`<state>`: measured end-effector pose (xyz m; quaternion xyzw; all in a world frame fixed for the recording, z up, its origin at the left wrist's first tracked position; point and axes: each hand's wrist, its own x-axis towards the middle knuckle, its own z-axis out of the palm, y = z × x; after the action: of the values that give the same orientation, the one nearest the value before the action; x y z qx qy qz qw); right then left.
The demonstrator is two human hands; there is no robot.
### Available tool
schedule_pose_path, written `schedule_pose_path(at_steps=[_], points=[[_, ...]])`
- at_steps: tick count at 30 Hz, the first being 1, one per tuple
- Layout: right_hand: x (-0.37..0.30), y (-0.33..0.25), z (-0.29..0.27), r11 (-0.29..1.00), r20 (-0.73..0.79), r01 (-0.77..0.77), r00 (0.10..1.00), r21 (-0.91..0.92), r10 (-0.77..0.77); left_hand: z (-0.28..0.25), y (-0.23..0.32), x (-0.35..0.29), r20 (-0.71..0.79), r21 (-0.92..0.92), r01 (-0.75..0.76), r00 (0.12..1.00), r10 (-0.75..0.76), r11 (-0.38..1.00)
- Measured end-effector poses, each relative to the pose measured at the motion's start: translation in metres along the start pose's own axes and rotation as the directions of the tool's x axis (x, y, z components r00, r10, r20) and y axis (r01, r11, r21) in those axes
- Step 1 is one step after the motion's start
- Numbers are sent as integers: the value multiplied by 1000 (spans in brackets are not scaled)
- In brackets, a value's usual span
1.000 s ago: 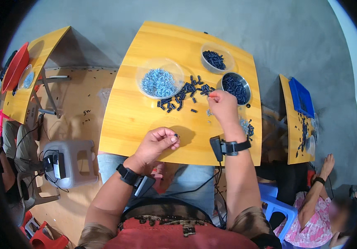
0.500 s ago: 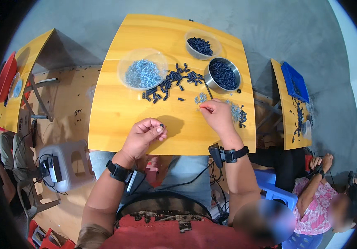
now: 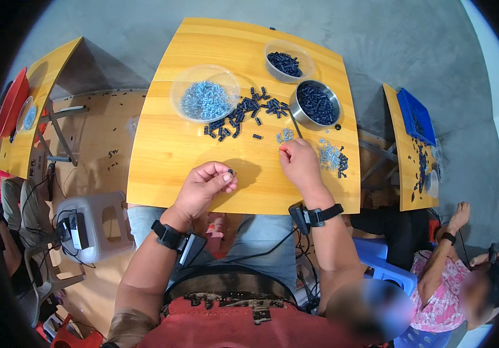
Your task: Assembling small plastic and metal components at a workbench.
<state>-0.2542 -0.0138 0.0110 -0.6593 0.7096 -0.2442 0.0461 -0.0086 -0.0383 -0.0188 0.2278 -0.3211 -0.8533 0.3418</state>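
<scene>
My left hand (image 3: 206, 187) is closed over the near part of the yellow table, pinching a small black plastic piece (image 3: 230, 172) between thumb and fingers. To its right, my right hand (image 3: 300, 165) has its fingers curled and pressed together; whatever they hold, if anything, is hidden. Just beyond those fingers lies a small cluster of tiny clear pieces (image 3: 285, 136), with a thin dark rod (image 3: 295, 124) beside it. Another heap of clear bits (image 3: 329, 155) is right of my right hand, next to small black pieces (image 3: 343, 166). Loose black cylindrical pieces (image 3: 235, 120) are scattered farther off.
On the yellow table (image 3: 168, 168) stand a clear tub (image 3: 204, 98) of bluish clear pieces, another tub (image 3: 287, 65) of black pieces and a steel bowl (image 3: 317, 103) of black pieces. A co-worker (image 3: 441, 284) sits at right, near a table with a blue tray (image 3: 415, 116).
My right hand has drawn its fingers in, curling them more tightly near the small clear cluster. My left hand keeps its pinch on the black piece. The co-worker's hand at right has moved outward.
</scene>
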Motion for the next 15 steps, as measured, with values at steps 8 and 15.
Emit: schedule_pose_path(at_steps=[8, 15], points=[[-10, -32, -19, 982, 66, -26, 998, 185, 14, 5, 0, -1, -27, 66, -5, 1000, 6, 998], [-33, -82, -22, 845, 123, -19, 991, 534, -55, 18, -1, -5, -110, 199, -25, 993, 48, 980]])
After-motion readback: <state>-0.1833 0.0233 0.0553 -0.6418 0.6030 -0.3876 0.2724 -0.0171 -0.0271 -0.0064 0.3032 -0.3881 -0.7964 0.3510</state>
